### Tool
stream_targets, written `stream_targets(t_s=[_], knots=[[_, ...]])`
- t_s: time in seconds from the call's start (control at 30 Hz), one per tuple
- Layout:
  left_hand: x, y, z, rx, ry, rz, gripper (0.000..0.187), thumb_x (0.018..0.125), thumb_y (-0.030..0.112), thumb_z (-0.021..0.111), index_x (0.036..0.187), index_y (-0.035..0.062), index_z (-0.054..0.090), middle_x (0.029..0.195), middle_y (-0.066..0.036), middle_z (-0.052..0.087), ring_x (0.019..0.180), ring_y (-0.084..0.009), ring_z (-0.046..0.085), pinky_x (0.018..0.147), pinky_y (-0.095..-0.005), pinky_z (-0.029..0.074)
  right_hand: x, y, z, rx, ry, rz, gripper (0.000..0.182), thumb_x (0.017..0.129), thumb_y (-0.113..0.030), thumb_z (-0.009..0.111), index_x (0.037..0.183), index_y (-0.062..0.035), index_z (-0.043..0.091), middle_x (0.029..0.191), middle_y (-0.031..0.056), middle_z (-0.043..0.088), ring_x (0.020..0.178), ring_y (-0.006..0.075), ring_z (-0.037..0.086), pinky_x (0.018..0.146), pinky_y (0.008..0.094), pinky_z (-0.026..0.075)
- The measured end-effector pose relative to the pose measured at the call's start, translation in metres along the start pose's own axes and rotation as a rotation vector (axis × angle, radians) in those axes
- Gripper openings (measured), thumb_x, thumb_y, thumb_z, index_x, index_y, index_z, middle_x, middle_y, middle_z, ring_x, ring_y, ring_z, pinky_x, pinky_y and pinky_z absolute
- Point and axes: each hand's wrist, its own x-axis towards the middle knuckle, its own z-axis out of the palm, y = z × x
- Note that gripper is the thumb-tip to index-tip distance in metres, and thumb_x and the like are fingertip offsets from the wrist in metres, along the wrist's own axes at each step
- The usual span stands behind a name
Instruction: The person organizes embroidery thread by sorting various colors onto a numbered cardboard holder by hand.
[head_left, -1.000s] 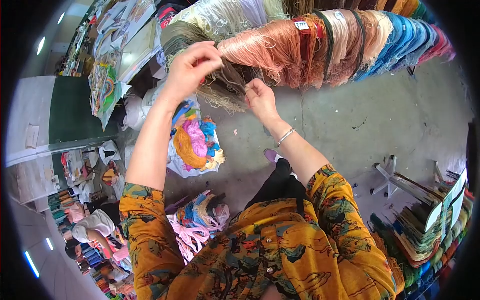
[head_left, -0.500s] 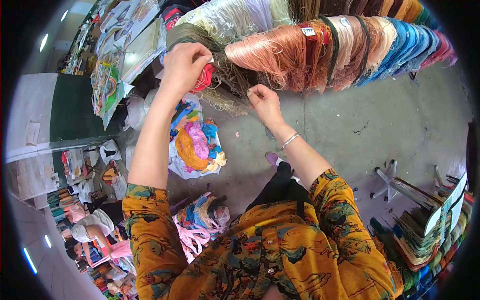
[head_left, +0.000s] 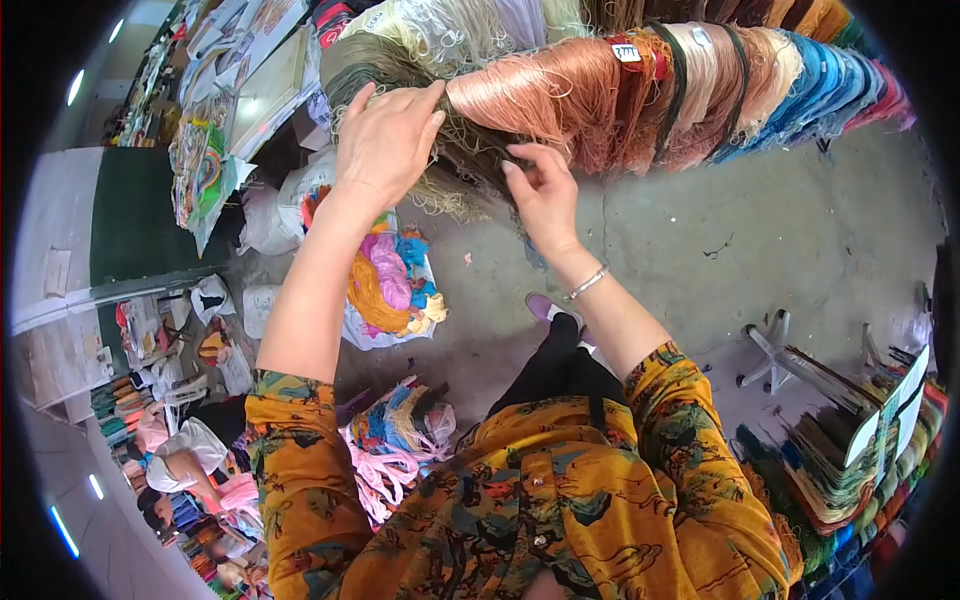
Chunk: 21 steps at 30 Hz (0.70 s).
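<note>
My left hand (head_left: 385,145) lies over the grey-brown thread hanks (head_left: 375,65) at the end of the rack, fingers stretched out and resting on the strands. Close by on the right, my right hand (head_left: 547,200) is beside the dark brown strands (head_left: 480,155), its thumb and curled fingers apart with nothing visible between them. Loose, curly thread ends hang below and between the two hands. Touching this bundle on its right is a shiny salmon-coloured hank (head_left: 525,95).
Brown, cream and blue hanks (head_left: 820,85) continue along the rack, with a white tag (head_left: 626,53). Below is a white bag (head_left: 375,335) of coloured thread. A metal stand base (head_left: 770,350) stands on the concrete floor (head_left: 660,250). Another person (head_left: 190,450) bends at lower left.
My left hand has spread from a closed grip near a red bundle, which no longer shows there. My right hand has risen slightly and its pinch has come apart.
</note>
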Motion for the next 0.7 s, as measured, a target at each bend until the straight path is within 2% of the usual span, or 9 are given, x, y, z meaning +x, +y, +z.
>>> stream_targets(t_s=[0.03, 0.2, 0.27, 0.3, 0.4, 0.57, 0.7], knots=[[0.000, 0.000, 0.000, -0.016, -0.010, -0.004, 0.034, 0.095, 0.025, 0.051, 0.126, 0.0112, 0.057, 0.114, -0.007, 0.065, 0.111, -0.0230, 0.059, 0.107, -0.0456, 0.033, 0.005, -0.004, 0.006, -0.007, -0.029, -0.040, 0.020, 0.084, -0.007, 0.070, 0.103, -0.0042, 0.066, 0.102, 0.0015, 0.058, 0.063, 0.0033, 0.049, 0.060, 0.0202, 0.044], [0.000, -0.001, 0.000, -0.043, -0.014, -0.016, 0.033, 0.095, 0.026, 0.050, 0.124, 0.0122, 0.058, 0.110, -0.007, 0.067, 0.108, -0.0227, 0.060, 0.106, -0.0454, 0.033, 0.025, 0.003, 0.024, -0.041, 0.000, 0.022, 0.022, 0.083, -0.008, 0.072, 0.101, 0.0007, 0.065, 0.096, 0.0025, 0.060, 0.063, 0.0044, 0.049, 0.061, 0.0198, 0.043], [0.000, -0.002, 0.002, -0.051, 0.008, -0.015, 0.032, 0.095, 0.026, 0.049, 0.122, 0.0127, 0.059, 0.110, -0.006, 0.067, 0.107, -0.0224, 0.061, 0.106, -0.0450, 0.034, 0.028, 0.007, 0.027, 0.012, 0.017, 0.036, 0.018, 0.080, -0.009, 0.071, 0.096, -0.0010, 0.066, 0.090, 0.0069, 0.061, 0.062, 0.0111, 0.052, 0.062, 0.0257, 0.046], [0.000, -0.002, 0.003, -0.052, 0.007, -0.015, 0.032, 0.095, 0.026, 0.049, 0.122, 0.0127, 0.059, 0.110, -0.006, 0.067, 0.107, -0.0224, 0.061, 0.106, -0.0450, 0.034, 0.029, 0.012, 0.028, 0.011, 0.018, 0.038, 0.018, 0.080, -0.009, 0.071, 0.096, -0.0010, 0.066, 0.090, 0.0069, 0.061, 0.062, 0.0111, 0.052, 0.062, 0.0257, 0.046], [0.000, -0.002, 0.002, -0.051, 0.007, -0.017, 0.031, 0.096, 0.026, 0.049, 0.122, 0.0128, 0.060, 0.109, -0.006, 0.067, 0.107, -0.0224, 0.061, 0.105, -0.0448, 0.034, 0.031, 0.019, 0.031, 0.119, -0.096, 0.129, 0.013, 0.081, -0.008, 0.071, 0.091, -0.0005, 0.067, 0.086, 0.0056, 0.060, 0.063, 0.0095, 0.050, 0.062, 0.0245, 0.045], [0.001, -0.002, 0.002, -0.056, -0.005, -0.030, 0.032, 0.097, 0.026, 0.046, 0.122, 0.0128, 0.060, 0.108, -0.006, 0.067, 0.106, -0.0232, 0.061, 0.106, -0.0447, 0.033, 0.016, 0.004, 0.008, 0.136, -0.110, 0.087, 0.007, 0.083, -0.005, 0.068, 0.085, 0.0002, 0.065, 0.083, 0.0019, 0.055, 0.066, 0.0061, 0.047, 0.062, 0.0228, 0.042], [0.001, -0.001, 0.003, -0.039, -0.016, -0.040, 0.032, 0.097, 0.027, 0.044, 0.122, 0.0126, 0.060, 0.106, -0.007, 0.067, 0.106, -0.0237, 0.061, 0.106, -0.0442, 0.032, 0.006, -0.018, -0.016, 0.193, -0.162, 0.024, 0.003, 0.083, -0.002, 0.067, 0.084, 0.0003, 0.064, 0.088, -0.0001, 0.056, 0.068, 0.0048, 0.048, 0.061, 0.0199, 0.039]])
